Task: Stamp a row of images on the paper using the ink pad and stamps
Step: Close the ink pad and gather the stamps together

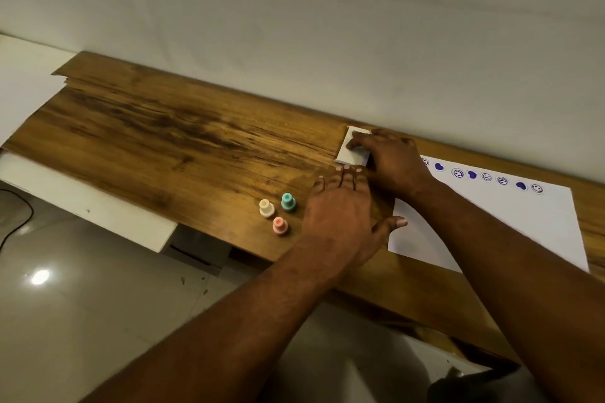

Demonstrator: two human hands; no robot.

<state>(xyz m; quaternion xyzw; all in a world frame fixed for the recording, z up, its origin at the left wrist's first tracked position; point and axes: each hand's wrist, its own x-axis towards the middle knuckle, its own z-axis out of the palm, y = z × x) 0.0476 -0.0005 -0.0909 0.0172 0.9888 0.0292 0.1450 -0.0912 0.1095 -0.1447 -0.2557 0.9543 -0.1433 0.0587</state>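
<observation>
A white sheet of paper (510, 222) lies on the wooden table at the right, with a row of blue stamped images (484, 176) along its far edge. A white ink pad case (347, 149) sits by the wall, just left of the paper. My right hand (389, 160) lies over the case with fingers curled on its top. My left hand (340, 213) rests flat on the table in front of it, fingers spread, thumb touching the paper's corner. Three small stamps stand left of that hand: cream (266, 208), teal (288, 201) and pink (280, 225).
The wooden table (163, 141) runs along a pale wall (327, 26). Its near edge drops to a tiled floor (82, 304). A white shelf board (91, 203) juts out below the table's left part, and a dark cable (16, 216) lies on the floor.
</observation>
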